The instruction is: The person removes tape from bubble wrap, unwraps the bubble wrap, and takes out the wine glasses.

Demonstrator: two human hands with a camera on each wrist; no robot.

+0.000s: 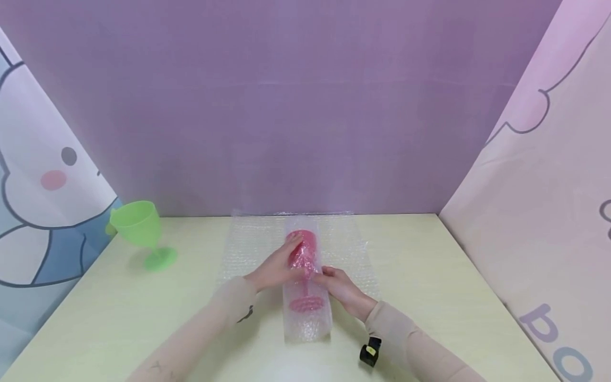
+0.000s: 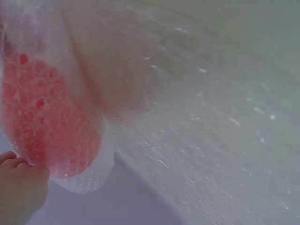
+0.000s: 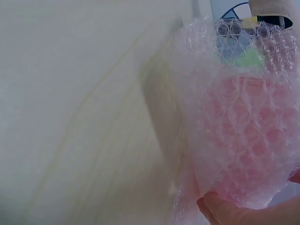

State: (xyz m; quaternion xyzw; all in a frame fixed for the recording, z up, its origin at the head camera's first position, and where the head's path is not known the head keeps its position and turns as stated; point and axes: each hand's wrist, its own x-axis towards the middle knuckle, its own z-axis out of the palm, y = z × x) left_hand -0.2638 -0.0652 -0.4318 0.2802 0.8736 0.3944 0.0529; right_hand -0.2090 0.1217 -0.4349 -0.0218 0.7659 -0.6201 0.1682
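A pink goblet (image 1: pixel 307 254) lies on its side inside a roll of clear bubble wrap (image 1: pixel 310 330), its foot towards me. My left hand (image 1: pixel 274 269) grips the wrapped goblet from the left, fingers over the bowl and thumb near the stem. From the right, my right hand (image 1: pixel 347 292) holds the roll beside the stem. In the right wrist view, fingers (image 3: pixel 220 208) curl at the edge of the bubbled plastic, with pink showing through. In the left wrist view, the left hand (image 2: pixel 23 190) is right at the rounded pink end.
A flat sheet of bubble wrap (image 1: pixel 253 241) spreads behind and to both sides of the roll, reaching the table's back edge. At the left stands a green goblet (image 1: pixel 138 225). A purple backdrop (image 1: pixel 305 106) and printed side panels border the pale table (image 1: pixel 429 265).
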